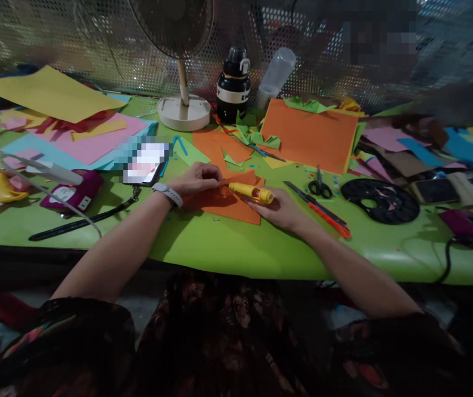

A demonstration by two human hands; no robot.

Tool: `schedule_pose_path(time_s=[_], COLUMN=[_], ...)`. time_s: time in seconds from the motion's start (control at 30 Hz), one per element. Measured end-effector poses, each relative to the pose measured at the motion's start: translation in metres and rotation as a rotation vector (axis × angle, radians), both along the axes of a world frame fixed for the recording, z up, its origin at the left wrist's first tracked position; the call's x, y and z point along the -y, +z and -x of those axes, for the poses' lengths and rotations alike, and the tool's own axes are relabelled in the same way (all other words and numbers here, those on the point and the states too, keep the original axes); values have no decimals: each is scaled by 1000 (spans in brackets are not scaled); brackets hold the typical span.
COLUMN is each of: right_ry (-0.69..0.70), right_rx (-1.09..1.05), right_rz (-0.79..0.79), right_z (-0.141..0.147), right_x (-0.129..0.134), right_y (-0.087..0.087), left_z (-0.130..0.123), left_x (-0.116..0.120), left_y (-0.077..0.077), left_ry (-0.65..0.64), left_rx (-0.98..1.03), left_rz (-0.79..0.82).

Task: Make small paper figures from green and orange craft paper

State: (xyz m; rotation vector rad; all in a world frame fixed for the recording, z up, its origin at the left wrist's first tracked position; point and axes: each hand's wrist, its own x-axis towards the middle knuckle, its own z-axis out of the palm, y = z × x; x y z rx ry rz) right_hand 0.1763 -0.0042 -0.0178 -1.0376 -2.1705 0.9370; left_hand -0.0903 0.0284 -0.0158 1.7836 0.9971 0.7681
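My left hand (198,179), with a pale band at the wrist, pinches a small piece of orange paper (224,187) between thumb and fingertips. In my right hand (280,208) is a yellow tool (253,193), perhaps a glue gun; its tip points left and meets the orange piece near my left fingertips. Beneath both hands an orange sheet (240,212) lies on the green table cover (236,248). The exact shape of the held piece is too small to tell.
Right of my hands lie a red cutter (329,219), black scissors (319,184) and a black palette (381,199). A phone (147,162) lies left. Behind stand a fan (183,113), a black bottle (233,88) and an orange sheet stack (308,135).
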Motion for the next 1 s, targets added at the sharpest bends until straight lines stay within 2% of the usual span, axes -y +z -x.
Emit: schedule_pose_path(time_s=[0.1,0.17,0.27,0.33,0.47,0.53,0.63,0.7,0.8,1.0], right_ry=[8,-44,-202,-364,-688,-872,-1026,-1036,-969,-801], right_rx=[169,259,311,312,458,568,727,780,809,960], right_rz=[-265,-397,-489,-546,-567,-505,-428,-389,-365,-497], right_z=[-11,-24,-55,-85,-161,-198,-239,-253,-260,-267], right_x=[-4,-7,-8,-9,-12,-14,-11,-5,3,4], right_y=[6,15,29,34,29,21,8,-1,-10,-20], left_z=[0,1,1,1,2,2,1,1,0,1], left_x=[-2,-2,-3,-3,-5,-6,-6,-5,-3,-4], left_y=[-1,0,1,1,1,0,0,2,4,2], left_ry=[16,30,25,9,-4,9,16,15,28,36], left_rx=[-14,-23,-34,-39,-47,-44,-41,-28,-30,-35], left_rz=[0,-3,-5,0,2,3,13,32,45,33])
